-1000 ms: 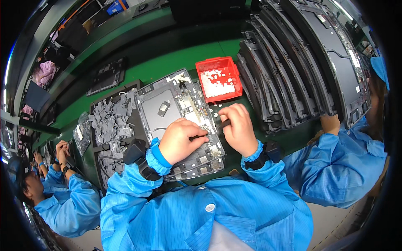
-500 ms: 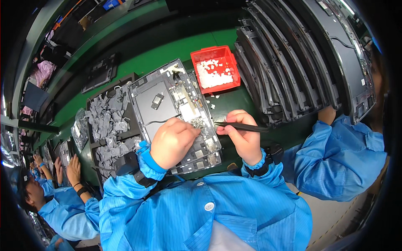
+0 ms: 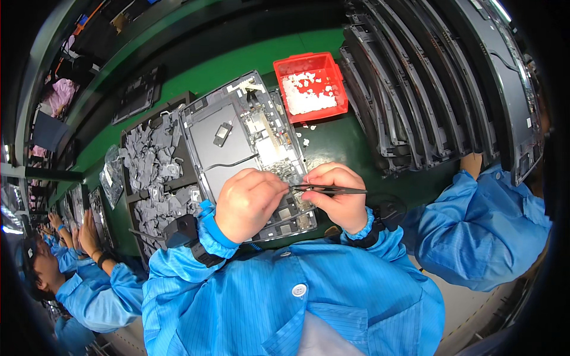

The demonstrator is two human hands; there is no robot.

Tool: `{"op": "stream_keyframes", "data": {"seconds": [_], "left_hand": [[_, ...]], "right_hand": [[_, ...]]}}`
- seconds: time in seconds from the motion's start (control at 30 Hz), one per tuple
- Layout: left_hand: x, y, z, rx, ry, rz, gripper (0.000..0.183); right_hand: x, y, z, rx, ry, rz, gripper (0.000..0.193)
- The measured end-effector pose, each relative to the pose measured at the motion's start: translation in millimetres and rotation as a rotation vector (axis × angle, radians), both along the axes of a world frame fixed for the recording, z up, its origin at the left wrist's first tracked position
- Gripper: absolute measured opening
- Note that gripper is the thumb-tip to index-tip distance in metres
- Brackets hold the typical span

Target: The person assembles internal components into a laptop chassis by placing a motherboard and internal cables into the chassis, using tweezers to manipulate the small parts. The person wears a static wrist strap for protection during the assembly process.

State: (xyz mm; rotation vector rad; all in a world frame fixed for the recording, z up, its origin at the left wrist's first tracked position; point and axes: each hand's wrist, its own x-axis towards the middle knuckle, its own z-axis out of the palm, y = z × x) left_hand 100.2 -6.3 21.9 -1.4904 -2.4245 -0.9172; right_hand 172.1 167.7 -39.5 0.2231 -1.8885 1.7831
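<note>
An opened grey laptop chassis [image 3: 228,165] lies tilted on the green bench, its circuit board [image 3: 270,148] exposed along the right side. My right hand [image 3: 343,204] grips black tweezers [image 3: 338,190], their tips pointing left over the board. My left hand [image 3: 246,202] is bent over the chassis with thumb and fingers pinched, right at the tweezer tips. Whatever the left fingers hold, if anything, is too small to make out. A small dark rectangular part [image 3: 222,134] rests on the chassis's flat grey area, and a black cable [image 3: 231,162] crosses below it.
Beyond the chassis stands a red bin [image 3: 323,114] of small white pieces; a few lie loose beside it. To the left, a dark tray [image 3: 132,199] holds crumpled grey pieces. Grey laptop housings [image 3: 409,89] stand in a row at right. Co-workers' blue sleeves [image 3: 484,228] flank me.
My right hand has moved left with the tweezers, bringing their tips to my left fingertips. My left hand stays pinched, nearly in place. The whole view has shifted slightly.
</note>
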Motion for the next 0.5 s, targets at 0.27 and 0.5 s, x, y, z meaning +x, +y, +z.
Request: {"op": "stream_keyframes", "data": {"seconds": [0.27, 0.5], "left_hand": [[2.1, -0.7, 1.3, 0.001, -0.001, 0.008, 0.017], [9.1, -1.9, -7.3, -0.075, 0.047, -0.030, 0.022]], "right_hand": [[-1.7, -0.2, 4.2, 0.093, 0.021, -0.014, 0.024], [-1.1, -3.1, 4.9, 0.196, 0.074, -0.064, 0.022]]}}
